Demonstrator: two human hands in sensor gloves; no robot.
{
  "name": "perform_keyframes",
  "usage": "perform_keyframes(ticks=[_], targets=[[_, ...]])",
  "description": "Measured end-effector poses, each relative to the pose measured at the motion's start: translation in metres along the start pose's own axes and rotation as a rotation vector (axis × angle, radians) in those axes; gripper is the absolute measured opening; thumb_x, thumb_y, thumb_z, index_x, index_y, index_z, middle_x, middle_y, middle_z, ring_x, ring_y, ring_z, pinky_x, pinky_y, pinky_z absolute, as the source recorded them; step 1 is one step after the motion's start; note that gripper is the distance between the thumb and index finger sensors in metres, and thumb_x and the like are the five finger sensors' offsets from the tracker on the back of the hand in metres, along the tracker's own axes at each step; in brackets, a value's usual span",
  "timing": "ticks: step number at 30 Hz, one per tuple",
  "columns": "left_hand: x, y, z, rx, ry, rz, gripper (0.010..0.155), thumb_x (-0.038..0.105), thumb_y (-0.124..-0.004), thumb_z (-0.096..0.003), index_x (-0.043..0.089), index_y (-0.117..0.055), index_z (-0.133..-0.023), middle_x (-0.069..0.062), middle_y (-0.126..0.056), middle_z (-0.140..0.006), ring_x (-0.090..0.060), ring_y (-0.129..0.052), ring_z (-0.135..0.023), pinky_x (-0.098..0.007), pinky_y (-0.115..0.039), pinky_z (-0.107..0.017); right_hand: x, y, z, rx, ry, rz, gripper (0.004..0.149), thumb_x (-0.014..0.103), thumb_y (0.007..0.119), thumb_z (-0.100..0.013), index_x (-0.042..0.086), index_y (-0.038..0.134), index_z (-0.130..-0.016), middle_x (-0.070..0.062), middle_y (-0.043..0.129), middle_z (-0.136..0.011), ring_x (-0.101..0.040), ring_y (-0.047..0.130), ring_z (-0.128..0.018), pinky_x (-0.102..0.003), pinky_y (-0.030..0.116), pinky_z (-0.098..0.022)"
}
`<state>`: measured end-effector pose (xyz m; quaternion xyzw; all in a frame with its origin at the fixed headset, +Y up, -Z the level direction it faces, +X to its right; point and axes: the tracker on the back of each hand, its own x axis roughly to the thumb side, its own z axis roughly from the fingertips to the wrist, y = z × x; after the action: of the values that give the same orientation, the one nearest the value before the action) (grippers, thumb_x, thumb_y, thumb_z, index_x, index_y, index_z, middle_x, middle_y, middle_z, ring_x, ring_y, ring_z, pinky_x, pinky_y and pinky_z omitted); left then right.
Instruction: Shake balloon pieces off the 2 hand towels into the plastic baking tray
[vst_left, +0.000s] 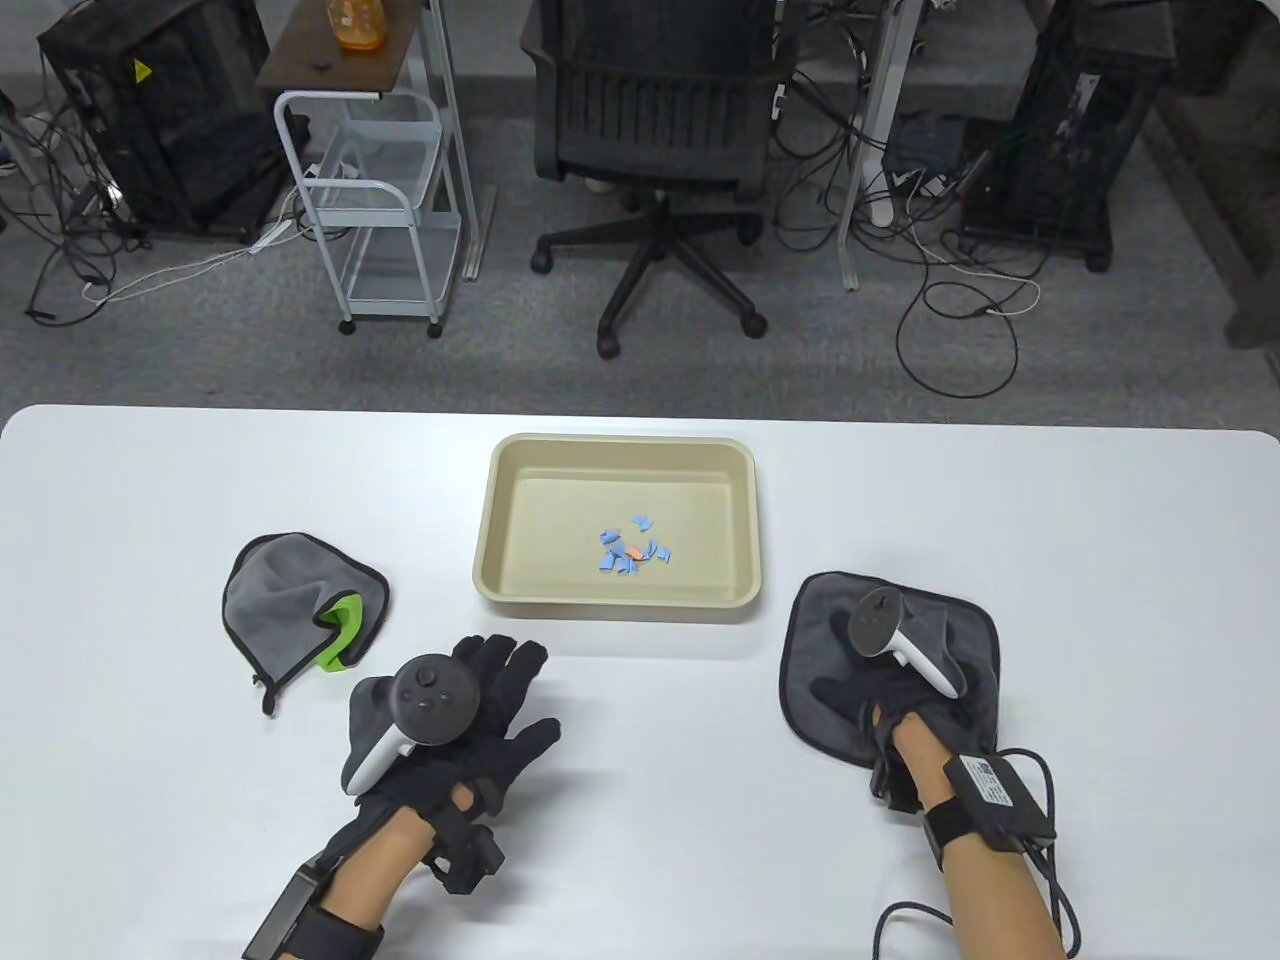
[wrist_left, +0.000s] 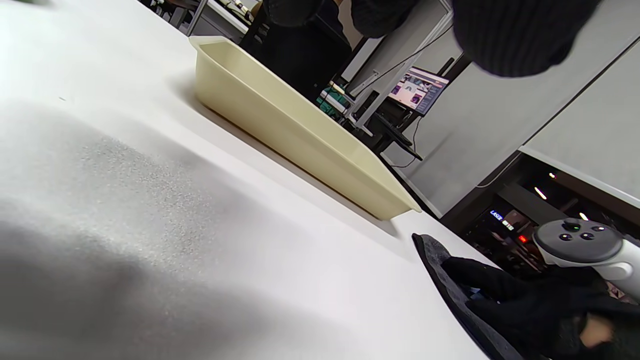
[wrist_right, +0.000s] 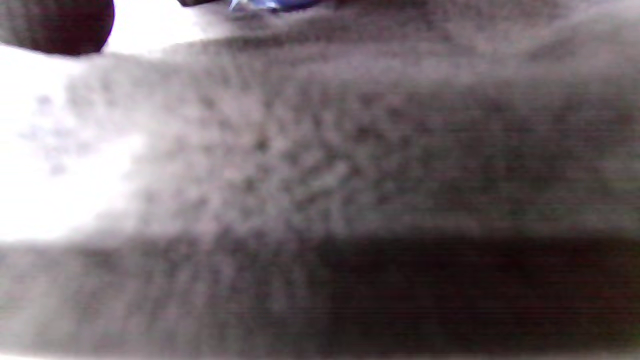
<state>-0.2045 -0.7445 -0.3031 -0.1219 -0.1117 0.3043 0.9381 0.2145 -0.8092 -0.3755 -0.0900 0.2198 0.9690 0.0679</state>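
Observation:
The beige plastic tray (vst_left: 500, 520) sits mid-table with several blue balloon pieces (vst_left: 630, 552) and an orange one inside; its side wall (wrist_left: 300, 135) shows in the left wrist view. A crumpled grey towel with a green underside (vst_left: 300, 605) lies left of the tray. A dark grey towel (vst_left: 960, 680) lies flat at the right. My right hand (vst_left: 850, 695) rests on it, fingers lying on the cloth (wrist_left: 500, 307), mostly hidden under the tracker. My left hand (vst_left: 505, 695) hovers over bare table between the towels, fingers spread, holding nothing. The right wrist view is filled with blurred towel fabric (wrist_right: 350, 175).
The white table (vst_left: 150, 800) ends at a far edge just beyond the tray. Beyond it stand an office chair (vst_left: 655, 110), a white wire cart (vst_left: 375, 210) and cables on the floor. A cable (vst_left: 1040, 880) trails from my right wrist.

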Motion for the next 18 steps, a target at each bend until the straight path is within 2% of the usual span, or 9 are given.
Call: perform_keyframes(ticks=[6,18], targets=[[0.001,0.0,0.0,0.0,-0.004,0.015,0.08,0.062,-0.068,-0.0371,0.041,-0.032,-0.106,-0.006,-0.023,-0.116,-0.039,-0.013,-0.11,-0.071,-0.031,-0.072,0.045,0.024,0.037,0.01,-0.079,0.038,0.082,0.07,0.07,-0.032,0.056,0.028,-0.1,0.015,0.012,-0.121,-0.054,0.014,-0.107,-0.081,0.041,-0.065],[-0.003,0.0,0.001,-0.001,0.012,0.041,0.08,0.061,-0.068,-0.037,0.04,-0.032,-0.106,-0.007,-0.024,-0.116,-0.04,-0.014,-0.11,-0.071,-0.03,-0.072,0.16,0.053,0.067,0.071,-0.177,0.076,0.083,0.068,0.068,-0.033,0.055,0.022,-0.1,0.014,0.003,-0.12,-0.056,0.006,-0.106,-0.082,0.035,-0.065]])
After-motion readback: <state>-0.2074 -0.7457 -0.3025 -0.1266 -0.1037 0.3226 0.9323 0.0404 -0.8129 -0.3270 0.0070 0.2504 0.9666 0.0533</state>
